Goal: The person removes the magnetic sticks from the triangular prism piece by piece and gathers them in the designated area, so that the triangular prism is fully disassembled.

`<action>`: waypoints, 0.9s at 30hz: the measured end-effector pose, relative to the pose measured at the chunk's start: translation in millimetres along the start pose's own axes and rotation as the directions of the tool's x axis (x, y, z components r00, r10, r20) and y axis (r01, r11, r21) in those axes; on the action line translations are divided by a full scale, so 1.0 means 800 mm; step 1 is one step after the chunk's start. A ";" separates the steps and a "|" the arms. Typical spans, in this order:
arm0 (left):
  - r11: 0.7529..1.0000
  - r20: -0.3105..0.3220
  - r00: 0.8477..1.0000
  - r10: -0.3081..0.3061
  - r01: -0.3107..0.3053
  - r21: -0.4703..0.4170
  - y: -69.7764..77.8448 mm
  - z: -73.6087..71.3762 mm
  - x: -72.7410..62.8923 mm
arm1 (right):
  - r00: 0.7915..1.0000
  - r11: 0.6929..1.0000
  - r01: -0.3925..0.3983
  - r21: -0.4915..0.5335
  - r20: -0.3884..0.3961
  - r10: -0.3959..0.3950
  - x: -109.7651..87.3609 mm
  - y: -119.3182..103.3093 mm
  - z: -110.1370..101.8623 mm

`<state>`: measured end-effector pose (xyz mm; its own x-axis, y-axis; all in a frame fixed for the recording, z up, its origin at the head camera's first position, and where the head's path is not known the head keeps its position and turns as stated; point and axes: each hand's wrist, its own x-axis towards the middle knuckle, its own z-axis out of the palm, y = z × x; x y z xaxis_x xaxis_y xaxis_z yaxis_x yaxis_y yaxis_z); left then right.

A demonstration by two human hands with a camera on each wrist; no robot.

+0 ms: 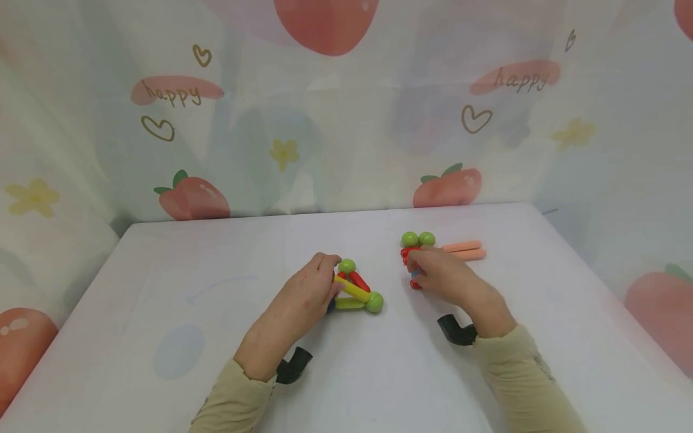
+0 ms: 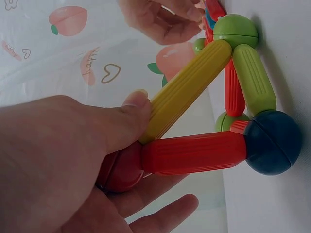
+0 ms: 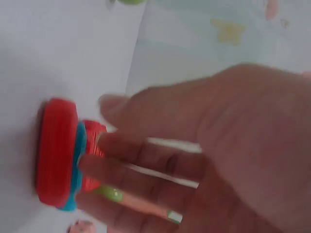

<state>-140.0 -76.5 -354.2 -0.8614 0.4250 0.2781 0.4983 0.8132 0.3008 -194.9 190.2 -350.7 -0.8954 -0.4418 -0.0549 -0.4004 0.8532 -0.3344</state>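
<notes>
The left hand (image 1: 303, 291) grips the frame (image 1: 353, 290) by its red ball (image 2: 124, 170), likely steadying it on the counter (image 1: 390, 373). The right hand (image 1: 449, 275), fingers loose, is at the sticks (image 3: 56, 153) (handily near).

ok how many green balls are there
4: one green ball and a second ball side by side beyond the right hand; a third ball at the far corner of the rod structure, a fourth ball at its right corner. Others may be hidden.

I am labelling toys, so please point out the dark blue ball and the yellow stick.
Dark blue ball (image 2: 273, 142): left wrist view, middle of its round side.
Yellow stick (image 2: 189, 91): left wrist view, middle of its length.
</notes>
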 end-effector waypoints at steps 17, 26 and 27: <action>0.998 0.072 0.997 -0.021 0.025 -0.052 0.001 -0.007 -0.002 | 0.956 0.974 0.217 0.069 0.184 -0.226 0.014 -0.051 0.038; 0.993 0.168 0.986 0.016 0.004 -0.114 -0.003 -0.016 -0.002 | 0.967 0.977 0.190 0.093 0.153 -0.202 0.012 -0.054 0.038; 0.993 0.178 0.984 0.018 0.003 -0.117 -0.004 -0.017 -0.003 | 0.969 0.979 0.182 0.096 0.152 -0.195 0.012 -0.055 0.038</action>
<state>-138.4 -85.5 -343.0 -0.8560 0.5036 0.1165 0.5038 0.7624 0.4062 -180.1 139.9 -365.2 -0.7597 -0.6369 -0.1311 -0.5364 0.7278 -0.4272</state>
